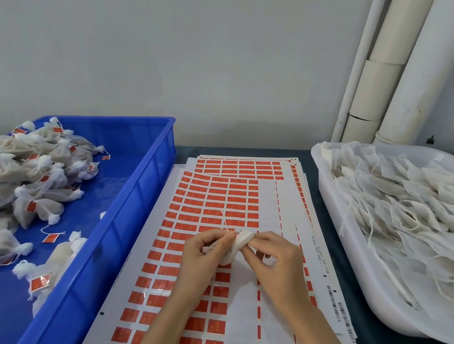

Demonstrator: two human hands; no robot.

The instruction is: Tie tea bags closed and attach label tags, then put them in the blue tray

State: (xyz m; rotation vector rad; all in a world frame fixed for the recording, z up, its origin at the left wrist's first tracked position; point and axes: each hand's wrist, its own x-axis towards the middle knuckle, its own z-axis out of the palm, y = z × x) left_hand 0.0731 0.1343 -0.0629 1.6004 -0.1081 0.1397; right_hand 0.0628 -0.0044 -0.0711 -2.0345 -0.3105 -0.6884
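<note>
From the head view, the left hand (pixel 204 251) and right hand (pixel 272 260) both pinch one tea bag (pixel 235 245) over the label sheet (pixel 210 198) (between the blue tray (pixel 135 203) and the white tub (pixel 354 246)). The bag looks soft and light; its gathered neck seems the best place to hold.

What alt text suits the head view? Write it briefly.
The left hand and right hand pinch a white tea bag above sheets of red labels. A blue tray of tied, tagged bags sits to the left; a white tray of untied bags to the right.
</note>
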